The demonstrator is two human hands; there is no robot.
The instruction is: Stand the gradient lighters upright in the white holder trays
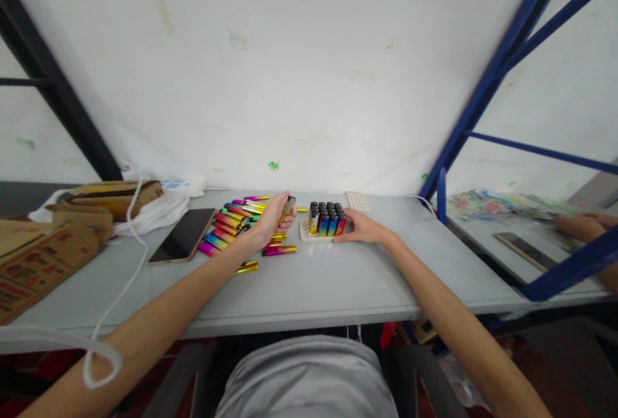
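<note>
My left hand (275, 219) is closed around a lighter (288, 209), its dark top pointing up, above a loose pile. Shiny multicoloured lighters (224, 230) make up that pile, lying on the table below and to the left of the hand. To the right, a white holder (305, 231) carries several upright lighters (324, 219) with black tops, standing in rows. At the holder's right side my right hand (360, 227) grips the outermost lighters, thumb in front and fingers partly hidden behind.
A second white holder (358, 201) lies near the wall. On the left are a phone (184, 236), cardboard boxes (53, 244) and a white cable (120, 295). A blue metal frame (454, 128) stands at the right; beyond it, another person's hand (579, 225) is over a neighbouring table.
</note>
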